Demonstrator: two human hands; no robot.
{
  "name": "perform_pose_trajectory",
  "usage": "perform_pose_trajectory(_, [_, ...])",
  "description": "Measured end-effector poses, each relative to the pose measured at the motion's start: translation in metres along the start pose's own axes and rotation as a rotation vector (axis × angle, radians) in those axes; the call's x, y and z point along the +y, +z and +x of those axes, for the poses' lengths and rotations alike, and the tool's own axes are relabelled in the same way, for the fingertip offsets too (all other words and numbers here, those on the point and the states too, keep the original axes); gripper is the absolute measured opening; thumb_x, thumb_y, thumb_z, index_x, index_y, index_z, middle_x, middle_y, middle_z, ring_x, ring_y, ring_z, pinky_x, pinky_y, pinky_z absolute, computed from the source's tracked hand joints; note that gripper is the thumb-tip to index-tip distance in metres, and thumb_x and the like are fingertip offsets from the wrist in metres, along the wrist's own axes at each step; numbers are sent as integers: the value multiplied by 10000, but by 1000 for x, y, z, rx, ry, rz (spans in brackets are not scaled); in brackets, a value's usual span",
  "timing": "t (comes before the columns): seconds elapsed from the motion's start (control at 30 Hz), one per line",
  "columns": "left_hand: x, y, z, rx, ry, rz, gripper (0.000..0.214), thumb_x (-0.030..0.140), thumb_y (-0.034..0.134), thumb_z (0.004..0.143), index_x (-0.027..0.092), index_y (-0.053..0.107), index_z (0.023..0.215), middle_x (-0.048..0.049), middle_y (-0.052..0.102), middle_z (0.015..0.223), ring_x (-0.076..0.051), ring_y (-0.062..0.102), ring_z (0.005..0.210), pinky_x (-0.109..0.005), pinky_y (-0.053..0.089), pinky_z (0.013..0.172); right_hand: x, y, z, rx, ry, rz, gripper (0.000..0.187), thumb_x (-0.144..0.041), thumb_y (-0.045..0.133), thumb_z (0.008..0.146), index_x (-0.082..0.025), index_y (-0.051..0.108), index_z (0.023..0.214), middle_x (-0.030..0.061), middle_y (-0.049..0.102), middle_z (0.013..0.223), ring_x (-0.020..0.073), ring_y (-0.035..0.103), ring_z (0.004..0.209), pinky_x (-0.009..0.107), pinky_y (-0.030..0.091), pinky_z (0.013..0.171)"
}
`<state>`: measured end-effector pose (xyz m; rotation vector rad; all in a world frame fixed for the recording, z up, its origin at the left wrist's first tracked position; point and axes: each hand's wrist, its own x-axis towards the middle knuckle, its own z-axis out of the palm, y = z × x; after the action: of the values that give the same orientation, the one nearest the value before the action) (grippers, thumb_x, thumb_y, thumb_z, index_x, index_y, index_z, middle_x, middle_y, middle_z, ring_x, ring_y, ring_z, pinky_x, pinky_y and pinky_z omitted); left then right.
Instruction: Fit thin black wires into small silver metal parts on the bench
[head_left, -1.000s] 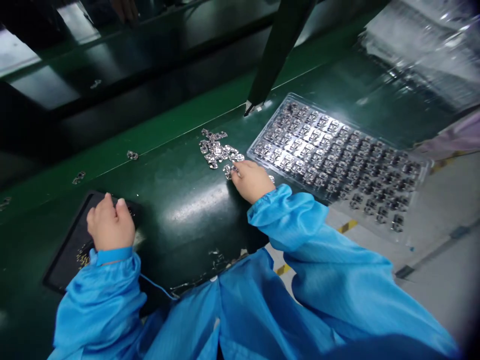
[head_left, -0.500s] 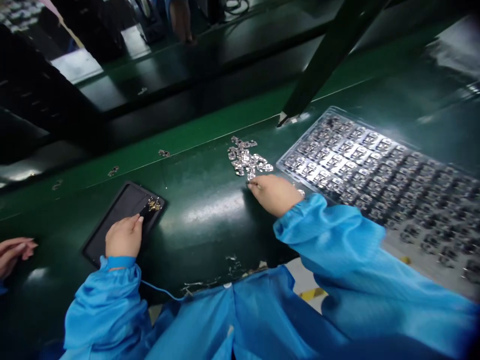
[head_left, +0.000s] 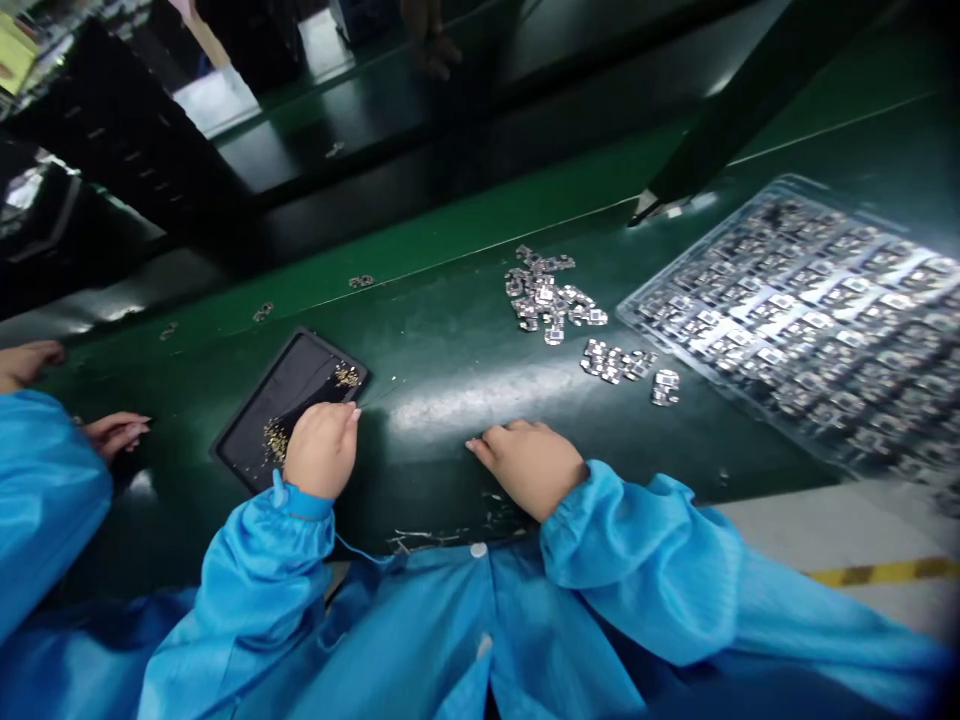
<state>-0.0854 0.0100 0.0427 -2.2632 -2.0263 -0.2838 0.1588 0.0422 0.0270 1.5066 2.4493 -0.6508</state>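
My left hand is closed over the right edge of a shallow black tray, thumb and fingers together. Whatever it grips is hidden. In the tray lie tiny gold-coloured parts, spread in two loose clusters. My right hand is low over the green tabletop near its front edge, fingers curled downward and pressed together; I cannot make out what they hold. Beyond it lie a heap of small silver circuit-board pieces, a smaller group of them and one or two apart.
A clear plastic tray with rows of similar board pieces fills the right side. A dark slanted post stands behind. Single pieces lie along the green strip. At left are another person's hand and blue sleeve.
My right hand has left the edge of the silver heap and come back toward the table's front edge. The view has shifted left, showing more of the other person's arm.
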Motion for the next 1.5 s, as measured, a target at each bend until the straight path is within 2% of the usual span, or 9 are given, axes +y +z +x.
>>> perform_pose_trajectory(0.2, [27,1,0,1,116,-93,218,243,391,822,163,594,825,-67,651,801,-163,589,769,-311,465,742,4,-1,-5,-11,26,-19,374,-399,350,841,-167,642,829,141,607,818,247,570,767,333,390,645])
perform_pose_trajectory(0.4, [38,7,-2,5,222,-123,201,229,396,821,169,586,851,-62,647,791,-161,590,750,-312,472,732,5,-2,2,24,174,115,383,-399,333,841,-156,626,798,115,639,741,204,586,700,293,394,601])
perform_pose_trajectory(0.53, [44,8,-6,1,274,-102,188,224,397,823,168,575,848,-58,646,795,-157,587,753,-297,468,733,7,-9,5,42,157,537,431,-454,301,839,-190,609,696,38,621,610,148,574,592,248,399,535])
perform_pose_trajectory(0.67, [51,7,-8,10,296,-109,186,221,389,830,175,567,848,-48,646,787,-144,590,737,-282,468,721,6,-4,-1,-66,100,1111,512,-589,279,791,-205,604,886,9,627,640,87,487,389,225,393,384])
perform_pose_trajectory(0.8, [56,7,-10,50,339,-145,149,198,420,817,162,560,851,-52,649,784,-142,595,738,-271,469,713,0,0,-5,-85,135,1330,389,-501,416,775,-202,590,953,34,647,770,87,504,440,203,382,338])
perform_pose_trajectory(0.9, [59,9,-11,44,357,-162,150,204,420,820,165,560,853,-48,653,781,-137,599,743,-263,469,714,-3,-4,-6,-106,242,1358,284,-401,457,771,-187,600,890,44,639,819,91,516,492,190,370,341])
perform_pose_trajectory(1.07, [73,17,-15,-9,351,-161,225,246,373,843,143,553,928,-58,661,809,-138,608,731,-258,476,698,-5,-3,-13,-126,248,1249,304,-425,420,782,-201,620,830,5,614,698,65,434,406,203,357,375])
perform_pose_trajectory(1.3, [107,24,-19,-351,184,-159,286,294,391,833,176,509,1066,-33,663,863,-145,610,750,-251,473,674,-1,6,-24,-154,150,1111,382,-446,373,805,-219,621,985,-12,601,653,112,532,600,238,418,594])
perform_pose_trajectory(1.5, [119,25,-23,-473,123,-80,343,380,411,816,202,513,1090,-27,654,704,-161,601,678,-252,442,584,8,13,-30,-194,196,1112,409,-473,367,799,-218,607,1010,-13,584,645,108,499,551,241,393,560])
